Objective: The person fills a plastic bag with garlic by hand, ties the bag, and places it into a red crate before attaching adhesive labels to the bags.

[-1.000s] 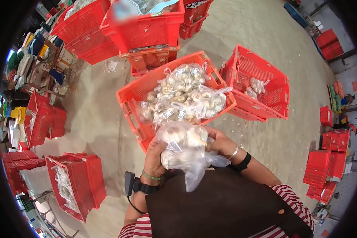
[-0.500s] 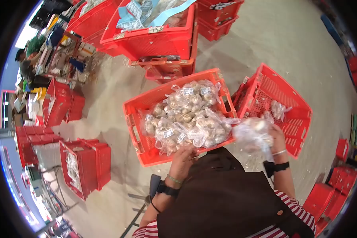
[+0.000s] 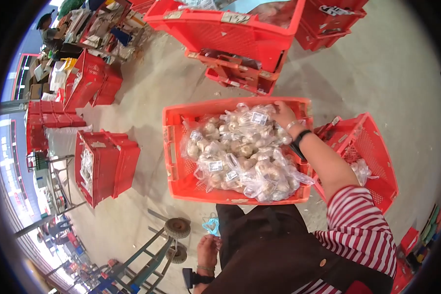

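Observation:
Clear plastic bags of garlic bulbs (image 3: pixel 240 147), several with white printed labels, fill a large red crate (image 3: pixel 201 197) in front of me. My right hand (image 3: pixel 282 115) reaches across the crate to its far right corner, its fingers closed on a bag of garlic there. Low beside my apron, my left hand (image 3: pixel 208 251) hangs left of the crate with curled fingers; I cannot tell what is in them. A crumpled light-blue thing (image 3: pixel 211 226) shows just beyond those fingertips.
Right of the large crate stands a tilted red crate (image 3: pixel 377 147) with one small bag (image 3: pixel 361 171) inside. Stacked red crates (image 3: pixel 235 41) rise ahead. To the left are more crates (image 3: pixel 108 164) and a wheeled hand truck (image 3: pixel 154 262). A person (image 3: pixel 51 36) is far left.
My right hand has moved from the right-hand crate, where it held a bag, to the large crate's far right corner. My left hand has left the crate's near edge and dropped lower.

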`<action>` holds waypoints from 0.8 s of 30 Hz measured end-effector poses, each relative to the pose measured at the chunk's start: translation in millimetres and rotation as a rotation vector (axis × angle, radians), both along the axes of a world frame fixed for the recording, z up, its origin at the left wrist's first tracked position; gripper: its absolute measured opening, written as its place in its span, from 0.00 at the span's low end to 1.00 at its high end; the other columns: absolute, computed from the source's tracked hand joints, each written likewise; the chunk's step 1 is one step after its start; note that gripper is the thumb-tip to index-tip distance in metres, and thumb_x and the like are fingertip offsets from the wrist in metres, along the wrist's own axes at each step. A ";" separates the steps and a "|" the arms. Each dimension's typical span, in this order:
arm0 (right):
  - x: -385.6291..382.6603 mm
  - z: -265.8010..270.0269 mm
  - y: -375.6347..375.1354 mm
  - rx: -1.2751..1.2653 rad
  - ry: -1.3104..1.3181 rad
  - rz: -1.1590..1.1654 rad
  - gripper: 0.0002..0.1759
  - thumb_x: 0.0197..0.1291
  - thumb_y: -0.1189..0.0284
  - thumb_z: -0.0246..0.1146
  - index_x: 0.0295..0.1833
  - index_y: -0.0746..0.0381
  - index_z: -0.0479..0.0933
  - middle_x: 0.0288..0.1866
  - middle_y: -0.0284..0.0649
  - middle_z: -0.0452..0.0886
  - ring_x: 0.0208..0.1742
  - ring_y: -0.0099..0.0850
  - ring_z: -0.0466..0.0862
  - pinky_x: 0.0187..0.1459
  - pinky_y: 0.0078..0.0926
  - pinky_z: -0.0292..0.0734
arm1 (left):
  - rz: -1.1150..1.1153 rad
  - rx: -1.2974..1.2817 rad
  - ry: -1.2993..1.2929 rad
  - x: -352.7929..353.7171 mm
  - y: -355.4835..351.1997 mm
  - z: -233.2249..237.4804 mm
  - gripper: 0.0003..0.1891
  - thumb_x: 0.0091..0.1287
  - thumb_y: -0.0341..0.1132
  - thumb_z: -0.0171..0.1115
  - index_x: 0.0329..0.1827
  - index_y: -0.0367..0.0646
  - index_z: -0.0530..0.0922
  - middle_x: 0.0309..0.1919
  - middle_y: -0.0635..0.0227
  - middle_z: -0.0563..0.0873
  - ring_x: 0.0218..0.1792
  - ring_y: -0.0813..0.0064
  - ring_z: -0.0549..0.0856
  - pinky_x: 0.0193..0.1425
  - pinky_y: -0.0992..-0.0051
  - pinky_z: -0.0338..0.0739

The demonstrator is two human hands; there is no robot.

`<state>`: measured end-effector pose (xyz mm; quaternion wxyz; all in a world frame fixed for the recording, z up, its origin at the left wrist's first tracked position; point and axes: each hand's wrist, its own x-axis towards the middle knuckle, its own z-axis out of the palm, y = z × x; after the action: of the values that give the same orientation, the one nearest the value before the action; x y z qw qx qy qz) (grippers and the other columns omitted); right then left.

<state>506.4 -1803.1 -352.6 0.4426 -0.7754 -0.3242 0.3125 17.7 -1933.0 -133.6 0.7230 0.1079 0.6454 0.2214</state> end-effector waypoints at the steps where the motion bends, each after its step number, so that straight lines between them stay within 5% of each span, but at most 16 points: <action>1: -8.0 17.0 20.0 -0.242 -0.054 0.074 0.28 0.49 0.65 0.68 0.54 0.65 0.72 0.52 0.53 0.76 0.56 0.47 0.76 0.57 0.34 0.70 | 0.015 -0.018 -0.018 -1.6 -10.0 2.0 0.04 0.66 0.32 0.58 0.38 0.43 0.76 0.31 0.66 0.82 0.34 0.71 0.82 0.41 0.70 0.79; 2: -17.6 28.2 33.2 -0.479 -0.113 0.148 0.27 0.47 0.65 0.68 0.53 0.64 0.73 0.51 0.54 0.76 0.56 0.49 0.75 0.58 0.36 0.70 | 0.027 -0.033 -0.040 -1.1 -17.6 4.1 0.04 0.66 0.32 0.58 0.39 0.43 0.76 0.32 0.65 0.83 0.35 0.70 0.83 0.41 0.70 0.79; 6: -46.4 35.8 47.9 -0.540 -0.238 0.018 0.24 0.42 0.67 0.68 0.49 0.63 0.75 0.48 0.52 0.77 0.54 0.48 0.76 0.57 0.38 0.70 | 0.034 -0.163 0.112 8.6 -27.8 9.9 0.03 0.63 0.31 0.60 0.37 0.44 0.76 0.34 0.65 0.83 0.37 0.69 0.84 0.42 0.70 0.79; 8: -55.0 38.4 45.3 -0.475 -0.415 0.174 0.25 0.38 0.66 0.69 0.46 0.59 0.74 0.46 0.49 0.76 0.54 0.47 0.74 0.56 0.37 0.70 | 0.004 -0.143 0.092 11.6 -19.2 9.0 0.03 0.63 0.32 0.60 0.37 0.44 0.76 0.34 0.66 0.83 0.37 0.70 0.83 0.42 0.70 0.79; 12: -84.2 88.2 34.9 -0.156 -0.348 0.251 0.20 0.35 0.69 0.68 0.39 0.60 0.76 0.40 0.50 0.79 0.44 0.47 0.79 0.48 0.35 0.74 | -0.087 0.036 -0.065 10.5 13.9 3.0 0.04 0.64 0.33 0.59 0.37 0.44 0.75 0.35 0.66 0.82 0.38 0.72 0.82 0.44 0.70 0.77; 15: -106.3 161.7 12.4 0.001 -0.075 0.255 0.18 0.34 0.73 0.68 0.37 0.62 0.75 0.34 0.42 0.79 0.40 0.36 0.80 0.43 0.29 0.75 | -0.203 0.135 -0.130 19.6 58.5 9.1 0.08 0.65 0.36 0.58 0.43 0.44 0.74 0.40 0.66 0.81 0.46 0.71 0.80 0.49 0.68 0.74; 20: -155.2 322.7 -37.5 0.256 0.843 0.197 0.17 0.42 0.81 0.65 0.41 0.62 0.73 0.36 0.30 0.76 0.36 0.19 0.78 0.39 0.16 0.74 | -0.516 0.486 -0.357 53.5 126.8 12.8 0.39 0.57 0.43 0.68 0.70 0.45 0.57 0.64 0.60 0.67 0.66 0.65 0.65 0.64 0.63 0.64; 22: -183.6 370.4 -50.8 0.329 0.899 0.164 0.17 0.44 0.81 0.65 0.43 0.62 0.72 0.36 0.30 0.76 0.36 0.19 0.78 0.39 0.16 0.74 | -0.578 0.617 -0.543 64.0 141.0 9.9 0.49 0.51 0.41 0.73 0.72 0.44 0.50 0.66 0.60 0.65 0.68 0.64 0.63 0.67 0.62 0.62; 24: -214.5 403.4 -60.8 0.398 0.954 0.124 0.17 0.46 0.81 0.65 0.44 0.61 0.72 0.36 0.30 0.76 0.36 0.19 0.78 0.38 0.16 0.75 | -0.731 0.656 -0.869 72.1 148.9 47.5 0.45 0.51 0.36 0.72 0.70 0.39 0.54 0.64 0.59 0.69 0.62 0.65 0.71 0.64 0.68 0.66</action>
<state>291.9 -1863.9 50.8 0.6606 -0.4271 -0.1850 0.5890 89.7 -1784.1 -86.2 0.8761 0.4361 0.1153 0.1703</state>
